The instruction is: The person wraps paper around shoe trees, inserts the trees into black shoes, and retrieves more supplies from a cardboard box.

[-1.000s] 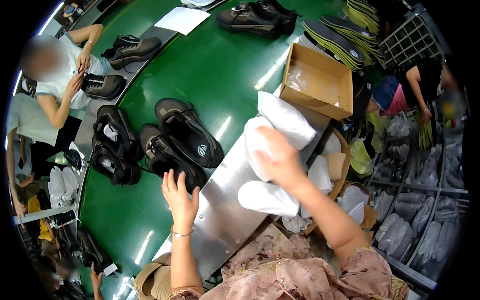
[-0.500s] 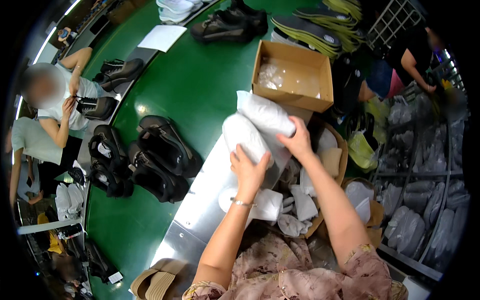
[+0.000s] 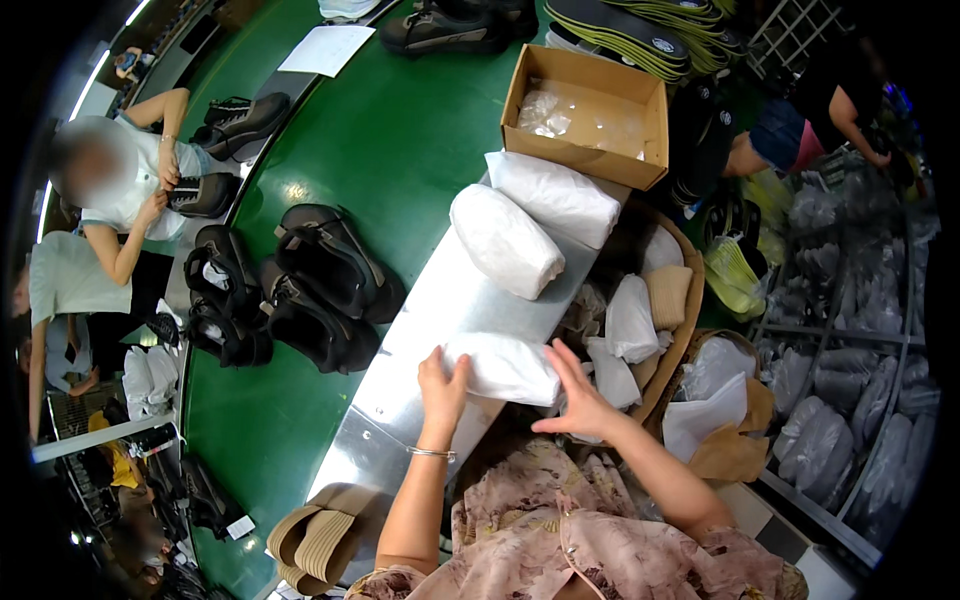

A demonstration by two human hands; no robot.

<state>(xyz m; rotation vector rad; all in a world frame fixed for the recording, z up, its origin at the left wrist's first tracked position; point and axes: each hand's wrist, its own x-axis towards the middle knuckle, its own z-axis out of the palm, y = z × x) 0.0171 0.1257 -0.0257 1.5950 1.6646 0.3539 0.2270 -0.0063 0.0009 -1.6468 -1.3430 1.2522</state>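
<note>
A white paper-wrapped bundle point(image 3: 505, 368) lies across the metal ledge point(image 3: 440, 310) in front of me. My left hand point(image 3: 443, 390) grips its left end, thumb on the near side. At the right end, my right hand point(image 3: 582, 395) has its fingers spread, the fingertips at or just beside the paper; actual contact is hard to tell. Two more white wrapped bundles rest farther up the ledge: a rounded one point(image 3: 505, 242) and, behind it, a longer one point(image 3: 556, 196). What the wrapping contains is hidden.
An open cardboard box point(image 3: 585, 115) with clear plastic inside stands beyond the bundles. Dark shoes point(image 3: 330, 285) sit on the green belt point(image 3: 420, 130) to the left. A carton point(image 3: 672, 375) of crumpled paper is at right. Brown card inserts point(image 3: 315, 535) lie near left. A co-worker handles a shoe point(image 3: 203, 194).
Both hands have let go of the two bundles on the ledge and come nearer to me. My left hand now holds another white bundle.
</note>
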